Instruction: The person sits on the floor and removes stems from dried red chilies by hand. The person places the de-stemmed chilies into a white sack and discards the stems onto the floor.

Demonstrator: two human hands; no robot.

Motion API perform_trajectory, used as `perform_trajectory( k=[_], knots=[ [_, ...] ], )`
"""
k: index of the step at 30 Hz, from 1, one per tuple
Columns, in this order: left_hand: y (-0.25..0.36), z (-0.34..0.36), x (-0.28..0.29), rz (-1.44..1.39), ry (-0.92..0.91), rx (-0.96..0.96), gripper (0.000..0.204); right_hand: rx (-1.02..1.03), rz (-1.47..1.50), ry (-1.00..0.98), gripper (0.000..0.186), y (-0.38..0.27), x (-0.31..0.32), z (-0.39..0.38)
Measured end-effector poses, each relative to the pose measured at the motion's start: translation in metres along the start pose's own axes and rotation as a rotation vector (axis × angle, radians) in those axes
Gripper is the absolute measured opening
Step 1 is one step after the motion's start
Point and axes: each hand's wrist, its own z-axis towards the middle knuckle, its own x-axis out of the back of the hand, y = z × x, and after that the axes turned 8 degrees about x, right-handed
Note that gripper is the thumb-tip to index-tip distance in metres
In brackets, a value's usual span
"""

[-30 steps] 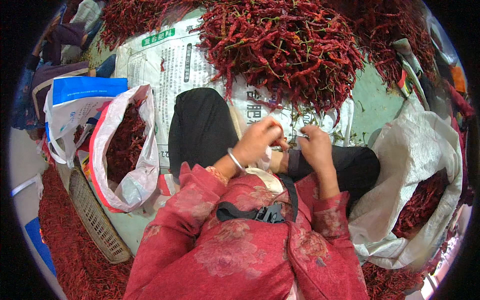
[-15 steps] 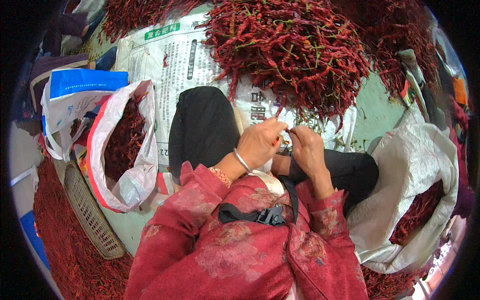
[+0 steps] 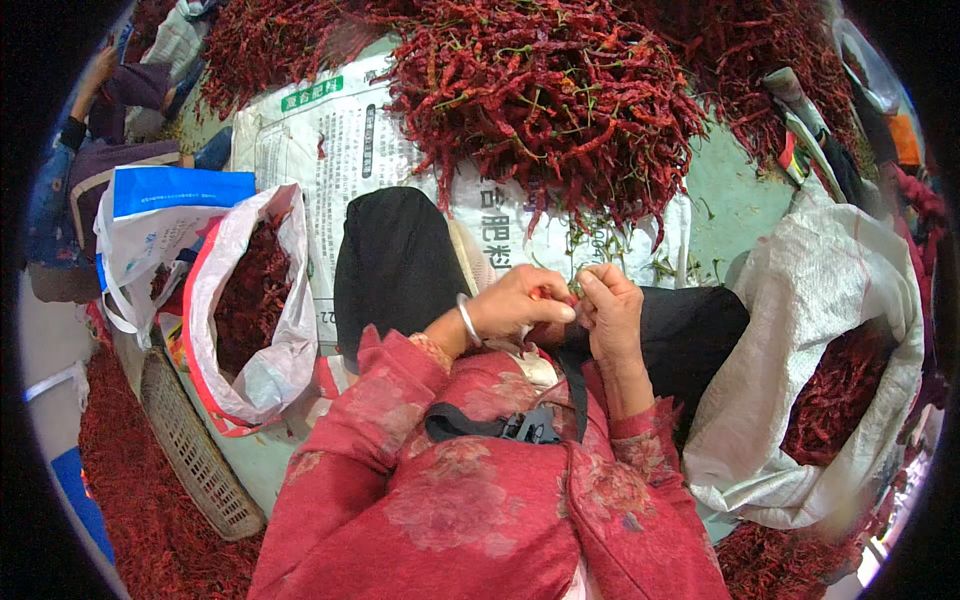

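A: In the head view, a red chilli (image 3: pixel 551 294) was held above the lap by the left hand (image 3: pixel 528 308), its grip curled closed around the pod!

B: And the right hand (image 3: pixel 612 305)?

A: Set just beside it, thumb and finger pinched together, seemingly on a green stem (image 3: pixel 579 285); at that size, it could not be told for certain.

B: What could be spoiled there?

A: The pod could be torn or crushed if the dry-looking skin was squeezed or the stem jerked too hard.

B: And ahead?

A: The chilli pile (image 3: pixel 550 110) was heaped steeply over the printed sheet (image 3: pixel 350 140); a slide could be set off by a pod tugged from underneath. Loose stems (image 3: pixel 665 268) were strewn beside it, so scraps could be scooped up with fallen pods!
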Motion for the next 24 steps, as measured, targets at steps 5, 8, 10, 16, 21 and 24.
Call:
perform_trajectory(
  k=[5, 8, 10, 16, 21, 24],
  knots=[
    [-0.017, 0.002, 0.014, 0.165, 0.155, -0.315, 0.016, 0.065, -0.199, -0.297, 0.007, -0.02, -0.005, 0.0],
    [0.007, -0.004, 0.016, 0.235, 0.022, 0.014, 0.016, 0.35, -0.695, -0.308, 0.004, -0.011, -0.006, 0.002],
    [-0.001, 0.001, 0.015, 0.364, 0.099, -0.163, 0.018, 0.678, -1.006, -0.351, 0.007, -0.01, -0.017, 0.004],
    [0.005, -0.002, 0.035, 0.061, 0.002, -0.131, 0.023, 0.167, -0.288, -0.122, 0.015, -0.005, -0.037, 0.019],
    [0.031, -0.045, 0.053, -0.757, -0.379, -0.482, 0.023, -0.246, 0.463, -0.005, 0.013, -0.008, 0.02, 0.042],
    [0.022, -0.045, 0.059, -1.237, -0.221, -0.604, 0.026, -0.349, -0.327, -0.251, 0.004, -0.028, 0.017, 0.024]
  ],
)
